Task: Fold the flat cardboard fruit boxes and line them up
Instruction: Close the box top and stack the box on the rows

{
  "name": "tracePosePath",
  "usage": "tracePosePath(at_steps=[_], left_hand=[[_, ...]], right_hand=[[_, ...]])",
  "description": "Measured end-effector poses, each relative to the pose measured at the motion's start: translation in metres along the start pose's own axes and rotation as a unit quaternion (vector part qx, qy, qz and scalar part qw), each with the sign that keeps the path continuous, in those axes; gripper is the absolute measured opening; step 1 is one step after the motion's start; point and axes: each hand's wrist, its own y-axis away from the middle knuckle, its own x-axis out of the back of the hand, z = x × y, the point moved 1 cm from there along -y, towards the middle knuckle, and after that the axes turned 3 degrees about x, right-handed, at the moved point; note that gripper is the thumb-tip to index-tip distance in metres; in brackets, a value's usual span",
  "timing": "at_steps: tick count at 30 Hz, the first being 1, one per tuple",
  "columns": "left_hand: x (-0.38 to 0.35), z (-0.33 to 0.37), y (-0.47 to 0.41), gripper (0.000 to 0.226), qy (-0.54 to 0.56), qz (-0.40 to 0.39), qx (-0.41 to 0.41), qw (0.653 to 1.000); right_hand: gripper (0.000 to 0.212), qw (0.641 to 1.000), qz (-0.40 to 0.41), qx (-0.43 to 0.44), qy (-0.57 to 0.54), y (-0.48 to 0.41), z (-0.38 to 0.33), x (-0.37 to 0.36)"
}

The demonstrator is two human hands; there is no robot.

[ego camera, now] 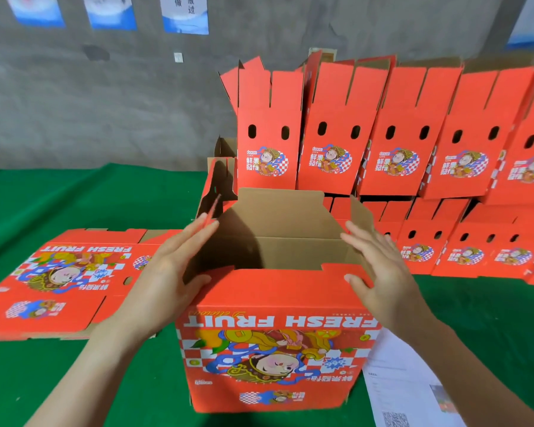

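A red fruit box (272, 349) printed "FRESH FRUIT" stands on the green table in front of me, its brown inside showing through the open end. My left hand (173, 266) lies flat with straight fingers against the box's left flap. My right hand (379, 266) presses the right flap, fingers straight and thumb on the near red flap. To the left lies a stack of flat red boxes (62, 282). Behind, folded red boxes (392, 143) stand lined up in two tiers.
The green table (74, 195) runs back to a grey wall with posters. A white printed sheet (404, 389) lies at the box's right. One more part-folded red box (219, 183) stands just behind the one I work on.
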Motion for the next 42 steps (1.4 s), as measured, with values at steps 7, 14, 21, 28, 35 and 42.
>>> tracePosePath(at_steps=[7, 14, 21, 28, 35, 42], left_hand=[[0.004, 0.0, -0.004, 0.068, -0.022, -0.056, -0.034, 0.998], [0.003, 0.002, -0.038, 0.047, -0.096, -0.083, 0.0, 0.992], [-0.031, 0.004, -0.076, 0.077, -0.241, -0.161, 0.043, 0.956], [-0.032, -0.005, -0.076, 0.093, 0.003, -0.069, 0.026, 0.997], [-0.01, -0.006, -0.062, 0.032, 0.071, -0.019, -0.028, 0.997], [-0.027, -0.016, -0.056, 0.011, 0.086, -0.113, 0.077, 0.987]], right_hand=[[0.086, 0.995, -0.009, 0.095, -0.012, -0.002, 0.0, 0.002], [0.091, 0.995, 0.017, 0.048, -0.085, -0.003, 0.007, -0.003], [0.056, 0.998, 0.013, 0.045, -0.041, 0.001, 0.006, -0.001], [0.011, 0.993, -0.015, -0.044, -0.105, -0.007, 0.009, 0.004], [0.012, 0.979, 0.032, -0.139, -0.145, -0.032, 0.013, 0.0], [0.033, 0.96, -0.191, -0.181, -0.1, -0.052, 0.027, -0.016]])
